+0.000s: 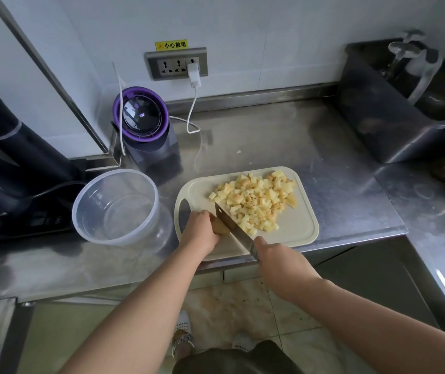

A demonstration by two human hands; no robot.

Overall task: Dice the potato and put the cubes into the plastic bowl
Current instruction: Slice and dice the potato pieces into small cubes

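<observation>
A pile of several pale yellow potato cubes (pixel 256 202) lies on the right half of a cream cutting board (pixel 300 233). My left hand (pixel 201 230) grips a small remaining piece of potato (pixel 220 227) on the board's left part, fingers curled over it. My right hand (pixel 280 261) grips the handle of a knife (pixel 230 224), its blade standing right beside the left fingers against the potato piece. A clear plastic bowl (pixel 116 207) stands empty to the left of the board.
A purple-rimmed appliance (pixel 141 116) with a white cable stands behind the bowl. Dark equipment (pixel 13 163) fills the left counter. A metal sink tub (pixel 393 103) sits at back right. The steel counter's front edge (pixel 216 268) runs just under the board.
</observation>
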